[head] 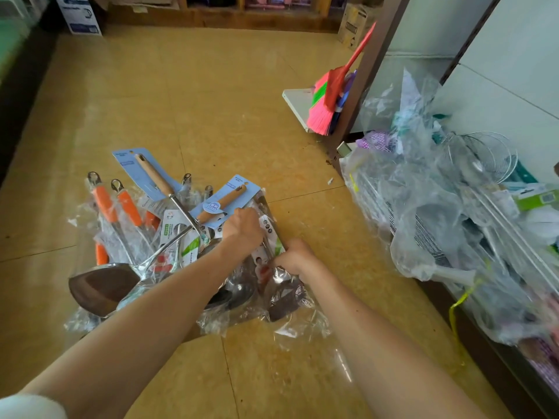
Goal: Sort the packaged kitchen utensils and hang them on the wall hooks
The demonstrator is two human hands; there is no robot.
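A heap of packaged kitchen utensils (169, 237) lies on the tan floor. It holds orange-handled utensils (104, 204), wooden-handled ones on blue cards (151, 173), and a steel spatula (102, 287) in front. My left hand (243, 229) has curled fingers gripping the top of a clear-wrapped package (269, 231) at the heap's right side. Just to the right and nearer me, my right hand (295, 257) pinches the same package lower down, above a dark utensil head (284, 297) in plastic. No wall hooks are in view.
A low shelf on the right carries clear bags of wire strainers (484, 158) and other goods (438, 237). A pink broom (323, 113) leans on a brown post. A cardboard box (80, 16) stands at the back left. Open floor lies beyond the heap.
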